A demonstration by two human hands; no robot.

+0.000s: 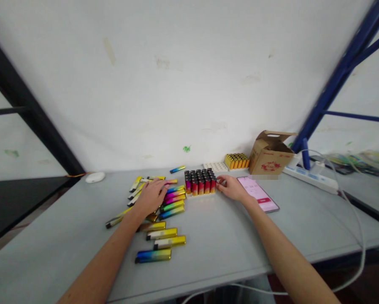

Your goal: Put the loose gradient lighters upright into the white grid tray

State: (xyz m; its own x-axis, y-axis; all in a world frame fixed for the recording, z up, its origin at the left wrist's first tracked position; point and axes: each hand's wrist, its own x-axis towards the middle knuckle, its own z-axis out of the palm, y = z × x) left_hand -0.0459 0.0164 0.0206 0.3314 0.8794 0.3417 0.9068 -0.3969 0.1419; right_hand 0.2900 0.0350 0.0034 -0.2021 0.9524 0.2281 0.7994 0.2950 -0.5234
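My left hand (152, 195) is palm down over a spread of lighter-like sticks, its fingers curled at a pink-and-yellow one (171, 182) partly hidden beneath them. Magenta (174, 199), green (173, 206) and blue-yellow (172, 212) sticks lie beside the thumb. My right hand (229, 186) rests at the right side of a block of upright red-and-yellow sticks (200, 185) with black tops. Its fingertips touch or nearly touch the end of the block, slightly apart. A white tray (208, 195) shows under that block.
Behind stand a white holed tray (215, 167), a block of yellow sticks (236, 161) and an open cardboard box (268, 156). A phone (258, 193) lies by my right wrist. To the right are a power strip (312, 179) and cable; a white case (95, 177) is far left.
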